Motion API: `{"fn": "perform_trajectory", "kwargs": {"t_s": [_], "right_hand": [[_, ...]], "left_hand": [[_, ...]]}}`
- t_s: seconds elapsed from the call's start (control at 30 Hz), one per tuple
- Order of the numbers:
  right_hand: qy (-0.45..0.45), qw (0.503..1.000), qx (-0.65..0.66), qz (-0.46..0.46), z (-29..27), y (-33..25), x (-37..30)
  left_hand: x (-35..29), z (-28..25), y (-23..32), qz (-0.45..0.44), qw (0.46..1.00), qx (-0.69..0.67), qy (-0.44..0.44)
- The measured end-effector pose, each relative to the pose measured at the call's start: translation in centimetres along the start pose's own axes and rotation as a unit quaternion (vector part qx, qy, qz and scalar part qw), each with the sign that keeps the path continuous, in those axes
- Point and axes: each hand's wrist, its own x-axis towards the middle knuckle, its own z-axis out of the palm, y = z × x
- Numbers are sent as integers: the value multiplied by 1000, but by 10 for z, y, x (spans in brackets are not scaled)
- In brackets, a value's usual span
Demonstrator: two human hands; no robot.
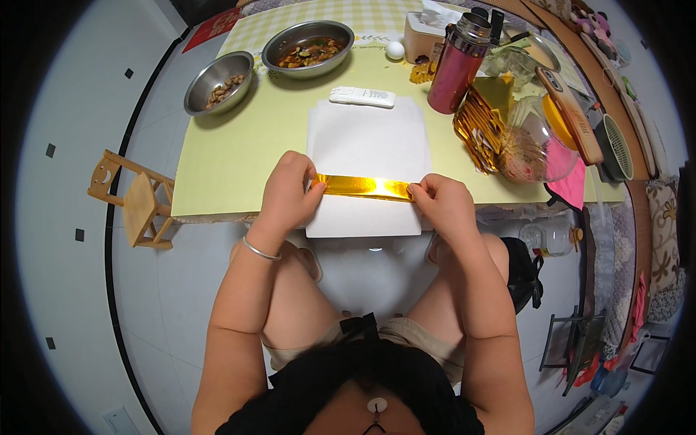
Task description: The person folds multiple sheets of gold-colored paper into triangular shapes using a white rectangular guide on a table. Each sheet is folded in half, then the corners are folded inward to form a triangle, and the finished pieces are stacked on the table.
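Note:
A narrow strip of shiny gold foil paper [368,187] stretches between my hands, over the white paper sheets [366,138] at the table's near edge. My left hand [291,190] pinches its left end, fingers closed. At the other end, my right hand [444,205] grips the strip between thumb and fingers. The foil looks folded into a flat band. Beyond it, a white flat packet [362,97] lies across the top of the sheets. To the right sits a fanned stack of folded gold foil pieces [478,130].
Two steel bowls, one with nuts [190,98] and one with food in liquid [270,54], stand far left. A pink thermos [457,69], tissue box [422,42], white egg-like ball [394,50] and clear plastic container [533,156] are to the right. A small wooden chair [141,206] stands left.

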Motion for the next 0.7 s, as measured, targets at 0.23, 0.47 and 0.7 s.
{"fn": "perform_trajectory", "kwargs": {"t_s": [0.23,0.47,0.7], "right_hand": [[19,996,-85,-26,1,-4,-2],[173,892,-236,-345,25,-11,-7],[-1,931,-212,-298,56,-14,-34]], "left_hand": [[6,2,22,290,927,232,-44],[6,2,24,271,928,227,-119],[-4,1,17,218,942,225,-123]]}}
